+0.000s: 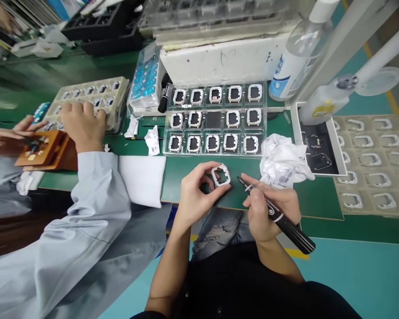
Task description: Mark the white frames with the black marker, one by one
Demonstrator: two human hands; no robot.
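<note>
My left hand [199, 190] pinches a small white watch-case frame [224, 167] between thumb and fingers, just above the near edge of the green mat. The frame is square with rounded corners and an opening in its middle. In my right hand [269, 208] is a black marker pen [294, 235], its dark tip pointing left toward the frame, a short gap apart from it. Beyond my hands lies a clear plastic tray [216, 154] with rows of similar white frames around dark centres. One pocket [213, 119] in its middle row holds no frame.
Crumpled white cloth [282, 161] lies right of the tray, beside a white box [341, 166] of small parts. Bottles [282, 75] stand behind. Another tray of frames [362, 166] is far right. At left, a co-worker's hands [83, 126] work near an orange fixture [41, 148] and a folded white cloth [141, 179].
</note>
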